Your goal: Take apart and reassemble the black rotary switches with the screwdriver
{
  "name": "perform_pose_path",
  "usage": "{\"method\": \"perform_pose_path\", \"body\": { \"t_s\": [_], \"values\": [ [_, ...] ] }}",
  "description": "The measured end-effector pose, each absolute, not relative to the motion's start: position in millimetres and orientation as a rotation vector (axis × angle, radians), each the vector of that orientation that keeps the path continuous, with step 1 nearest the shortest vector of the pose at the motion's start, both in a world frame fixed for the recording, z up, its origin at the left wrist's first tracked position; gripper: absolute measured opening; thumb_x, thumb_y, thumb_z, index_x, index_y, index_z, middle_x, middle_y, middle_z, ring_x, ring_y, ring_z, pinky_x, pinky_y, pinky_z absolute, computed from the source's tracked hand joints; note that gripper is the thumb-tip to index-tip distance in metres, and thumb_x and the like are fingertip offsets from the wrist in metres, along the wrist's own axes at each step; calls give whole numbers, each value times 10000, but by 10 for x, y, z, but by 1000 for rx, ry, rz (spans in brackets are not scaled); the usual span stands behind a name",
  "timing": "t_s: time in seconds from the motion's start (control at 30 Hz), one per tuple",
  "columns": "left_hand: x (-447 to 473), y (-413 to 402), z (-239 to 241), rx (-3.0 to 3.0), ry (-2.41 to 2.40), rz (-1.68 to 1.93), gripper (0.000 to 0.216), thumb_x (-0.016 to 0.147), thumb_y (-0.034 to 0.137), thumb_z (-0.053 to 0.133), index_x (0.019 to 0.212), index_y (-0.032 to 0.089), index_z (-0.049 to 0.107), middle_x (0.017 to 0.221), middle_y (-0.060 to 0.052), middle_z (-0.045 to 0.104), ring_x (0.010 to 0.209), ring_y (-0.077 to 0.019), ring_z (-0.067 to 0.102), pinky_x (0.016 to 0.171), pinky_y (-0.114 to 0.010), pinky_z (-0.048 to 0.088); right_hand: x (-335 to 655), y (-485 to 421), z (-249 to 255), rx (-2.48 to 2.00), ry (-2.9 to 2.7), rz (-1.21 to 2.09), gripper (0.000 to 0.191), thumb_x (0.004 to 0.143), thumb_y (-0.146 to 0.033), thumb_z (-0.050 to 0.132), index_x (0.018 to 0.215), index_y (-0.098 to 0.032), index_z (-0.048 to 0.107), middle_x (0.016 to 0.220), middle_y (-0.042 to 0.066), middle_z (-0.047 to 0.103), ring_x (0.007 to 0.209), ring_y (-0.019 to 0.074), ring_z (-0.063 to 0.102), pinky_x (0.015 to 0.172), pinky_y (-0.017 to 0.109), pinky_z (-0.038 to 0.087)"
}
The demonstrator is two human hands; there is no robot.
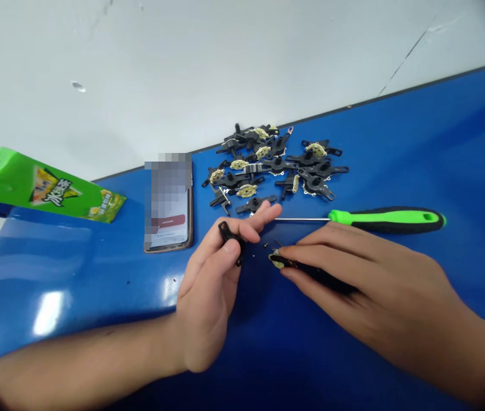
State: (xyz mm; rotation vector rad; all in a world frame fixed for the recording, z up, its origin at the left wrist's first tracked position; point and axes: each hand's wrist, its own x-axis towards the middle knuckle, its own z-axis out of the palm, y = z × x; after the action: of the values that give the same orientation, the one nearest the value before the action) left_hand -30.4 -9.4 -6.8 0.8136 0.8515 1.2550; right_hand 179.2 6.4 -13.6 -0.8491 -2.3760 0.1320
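While the left hand (208,302) holds a bracket (226,233), the right hand (379,291) pinches another (287,262).

Left hand (208,297) turned on its edge, the thumb (225,254) closed against the index finger in a pinch and the outstretched fingertips (268,214) pointing toward the right hand. Right hand (379,285) angled in from the lower right, its fingers (323,251) held together and nearly straight above the thumb in a closed pinch (the two hands are near each other but not touching). Both bare forearms (66,359) enter from the lower edge of the view, reaching inward from opposite sides.
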Motion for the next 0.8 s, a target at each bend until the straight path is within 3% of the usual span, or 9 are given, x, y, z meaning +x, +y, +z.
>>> {"method": "perform_pose_path", "body": {
  "t_s": [0.1,0.17,0.23,0.3,0.4,0.53,0.6,0.7,0.8],
  "values": [
    [-291,-101,-72,829,879,1258,206,1114,254,626,945,243,744,1338,-49,859,1580,-223,582,1317,-357,410,1785,55,-139,-866,-2346,138,238,1200,-158,515,1149,-152,748,1036,7,790,978,182,717,934,325,531],
    [-279,-113,-81,866,908,1291,194,1090,221,632,924,246,730,1206,-52,850,1447,-224,651,1280,-363,433,1781,48,-140,-885,-2306,148,201,1196,-165,540,1138,-168,732,1023,-10,793,974,161,724,957,287,539],
    [-276,-130,-91,920,948,1349,191,1054,180,634,897,248,720,992,-35,758,1176,-217,693,1138,-349,508,1783,47,-129,-914,-2269,195,168,1189,-183,572,1127,-190,728,1025,-24,800,968,136,740,978,244,554],
    [-292,-151,-100,982,1019,1400,205,1028,148,616,875,248,708,877,-17,633,968,-205,626,954,-325,525,1797,51,-108,-959,-2224,268,133,1175,-206,613,1126,-215,736,1027,-35,808,939,116,761,965,212,583],
    [-360,-181,-96,1143,1140,1326,214,1046,129,590,904,251,692,868,-7,600,843,-186,559,776,-303,484,1828,57,-73,-1000,-2176,398,119,1152,-242,653,1112,-250,765,991,-43,825,859,121,794,848,207,641],
    [-456,-158,-31,1485,1171,1035,113,1085,185,649,1148,260,704,781,46,592,643,-130,518,603,-257,452,1846,52,-56,-1025,-2170,502,173,1140,-295,657,1073,-278,815,946,-25,844,802,176,825,688,250,656],
    [-473,-106,18,1658,1156,911,137,1060,173,660,1175,225,714,725,62,591,590,-111,526,570,-240,452,1836,53,-56,-1030,-2163,514,180,1141,-327,668,1061,-277,821,939,-22,847,800,180,830,679,248,656],
    [-467,-24,65,1827,1062,818,96,1043,156,649,1033,192,737,768,27,706,643,-111,632,638,-239,512,1819,67,-49,-995,-2141,494,186,1153,-347,670,1055,-274,809,956,-36,851,812,156,830,692,217,652],
    [-456,10,68,1829,995,826,137,1058,174,643,951,194,725,754,27,715,629,-104,625,624,-234,505,1827,73,-30,-991,-2147,471,226,1173,-388,640,1052,-293,805,942,-57,847,796,137,820,681,210,640]
  ]
}}
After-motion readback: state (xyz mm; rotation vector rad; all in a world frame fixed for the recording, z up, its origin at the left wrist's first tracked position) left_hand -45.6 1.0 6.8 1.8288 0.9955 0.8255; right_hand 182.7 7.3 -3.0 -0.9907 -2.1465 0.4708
